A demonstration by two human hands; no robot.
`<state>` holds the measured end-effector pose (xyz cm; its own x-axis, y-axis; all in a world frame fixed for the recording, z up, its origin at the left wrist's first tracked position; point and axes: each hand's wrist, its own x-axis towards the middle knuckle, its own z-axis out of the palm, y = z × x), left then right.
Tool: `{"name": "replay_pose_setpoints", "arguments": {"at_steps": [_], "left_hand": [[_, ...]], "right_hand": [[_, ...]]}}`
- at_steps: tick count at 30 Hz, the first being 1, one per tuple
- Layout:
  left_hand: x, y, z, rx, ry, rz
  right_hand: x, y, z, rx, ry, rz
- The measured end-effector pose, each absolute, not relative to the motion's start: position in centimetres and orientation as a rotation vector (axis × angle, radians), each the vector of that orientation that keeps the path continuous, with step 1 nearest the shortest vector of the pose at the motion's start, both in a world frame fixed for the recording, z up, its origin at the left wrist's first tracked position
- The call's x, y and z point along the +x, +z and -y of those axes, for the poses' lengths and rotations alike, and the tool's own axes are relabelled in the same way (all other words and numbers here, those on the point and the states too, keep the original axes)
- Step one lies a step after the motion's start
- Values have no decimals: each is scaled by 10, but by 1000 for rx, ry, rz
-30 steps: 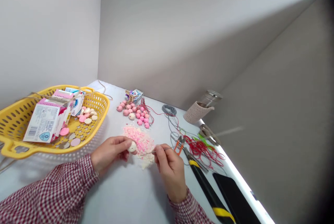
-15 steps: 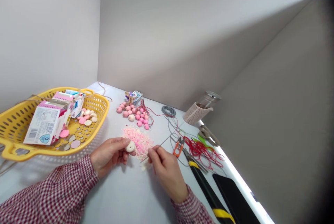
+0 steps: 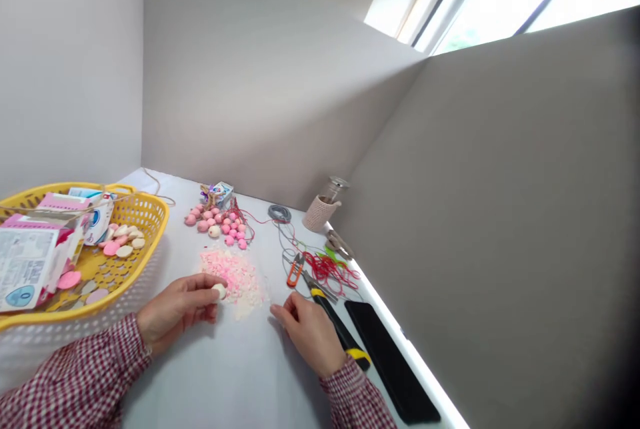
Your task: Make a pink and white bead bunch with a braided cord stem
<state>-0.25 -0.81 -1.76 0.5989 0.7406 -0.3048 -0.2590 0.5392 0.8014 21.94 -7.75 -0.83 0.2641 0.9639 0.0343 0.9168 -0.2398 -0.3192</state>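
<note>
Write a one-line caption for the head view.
Left hand holds a cream bead beside pink crumbs; right hand rests near a black-and-yellow tool.

left hand pinching cream bead beside pink crumbs; right hand empty, near black-yellow tool

A yellow plastic basket at the left of the worktop holds printed cartons and flat pink and cream discs. Farther back, pink beads lie beside a small carton, near a coil of grey cord and a glass jar in a knitted sleeve. Orange thread snips sit just beside tangled red cord, near a black-and-yellow handled tool and a black phone.
</note>
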Motion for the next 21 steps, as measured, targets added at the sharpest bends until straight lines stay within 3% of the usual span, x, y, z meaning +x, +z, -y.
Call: {"name": "replay_pose_setpoints", "arguments": {"at_steps": [8,21], "left_hand": [[1,-18,19,968,505,-659],[5,-28,13,1012,490,-586]], "right_hand": [[271,9,95,-2488,-124,1505],[341,17,30,-2704,-70,1489]]}}
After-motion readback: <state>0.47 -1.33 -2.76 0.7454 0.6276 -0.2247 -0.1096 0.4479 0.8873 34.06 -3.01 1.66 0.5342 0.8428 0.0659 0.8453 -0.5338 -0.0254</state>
